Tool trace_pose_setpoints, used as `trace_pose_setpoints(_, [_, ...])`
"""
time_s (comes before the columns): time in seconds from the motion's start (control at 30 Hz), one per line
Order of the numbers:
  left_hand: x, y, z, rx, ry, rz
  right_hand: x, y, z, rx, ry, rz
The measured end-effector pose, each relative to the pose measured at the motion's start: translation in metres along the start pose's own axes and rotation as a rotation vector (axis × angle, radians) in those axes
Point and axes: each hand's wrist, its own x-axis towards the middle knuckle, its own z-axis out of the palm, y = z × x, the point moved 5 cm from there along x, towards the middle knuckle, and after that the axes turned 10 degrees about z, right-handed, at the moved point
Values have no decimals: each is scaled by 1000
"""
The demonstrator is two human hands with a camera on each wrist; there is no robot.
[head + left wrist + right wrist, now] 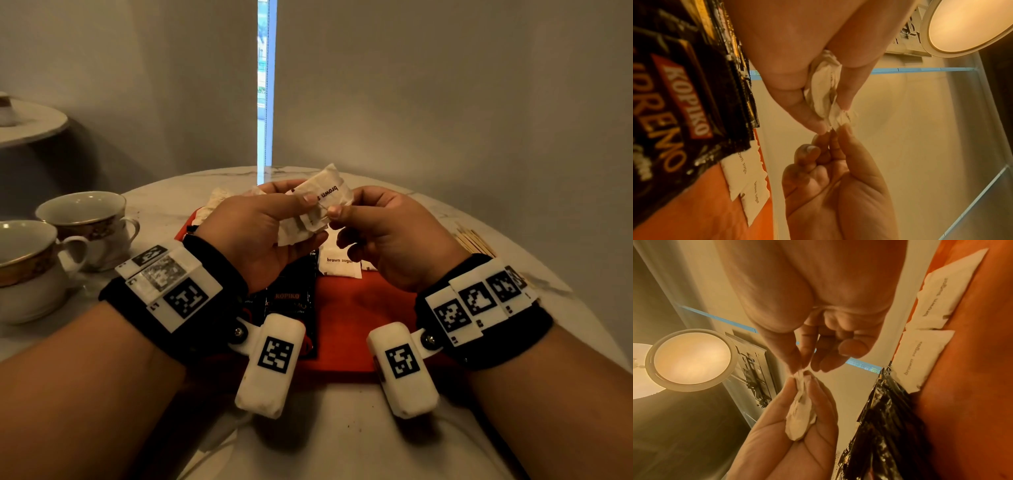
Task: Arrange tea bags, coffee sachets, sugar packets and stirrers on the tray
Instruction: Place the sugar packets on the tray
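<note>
My left hand (305, 209) grips a small bundle of white brown-sugar packets (325, 195) above the red tray (359, 325). My right hand (339, 222) pinches the edge of one packet in that bundle between thumb and forefinger. In the left wrist view the bundle (824, 97) sits between thumb and fingers, with the right fingertips (844, 129) meeting its end. Black Kopiko coffee sachets (287, 301) lie on the tray's left part. Two sugar packets (937, 301) lie flat beside them. Wooden stirrers (474, 240) lie on the table right of the tray.
Two gold-trimmed teacups (85, 219) stand on the marble table (342, 428) at the left. Pale packets (214, 202) lie behind my left hand past the tray's far edge. A second round table (30, 123) stands at the far left.
</note>
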Motion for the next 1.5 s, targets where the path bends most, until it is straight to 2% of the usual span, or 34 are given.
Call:
trace_pose_setpoints(0.1, [0, -1, 1, 1, -4, -19, 1, 1, 0, 33, 20, 6])
trace_pose_setpoints(0.27, [2, -1, -4, -30, 96, -50, 3, -2, -6, 168, 36, 4])
trace_pose_setpoints(0.4, [-1, 0, -1, -21, 75, -79, 6, -3, -12, 270, 101, -30])
trace_pose_setpoints(0.57, [-6, -3, 5, 3, -27, -126, 7, 0, -4, 223, 56, -47])
trace_pose_setpoints(0.67, [-8, -1, 10, 34, -109, -89, 6, 2, 0, 171, 25, -53])
trace_pose_setpoints(0.87, [-7, 3, 7, 95, -41, -47, 1, -1, 5, 195, -21, -67])
trace_pose_setpoints(1.07, [-7, 3, 7, 124, -37, -27, 3, 0, 1, 141, 50, -72])
trace_pose_setpoints(1.23, [-6, 3, 6, 131, -1, -26, 3, -3, -2, 190, 31, -44])
trace_pose_setpoints(1.5, [-6, 5, 5, 129, 16, -21, 5, -3, -17, 96, 68, -24])
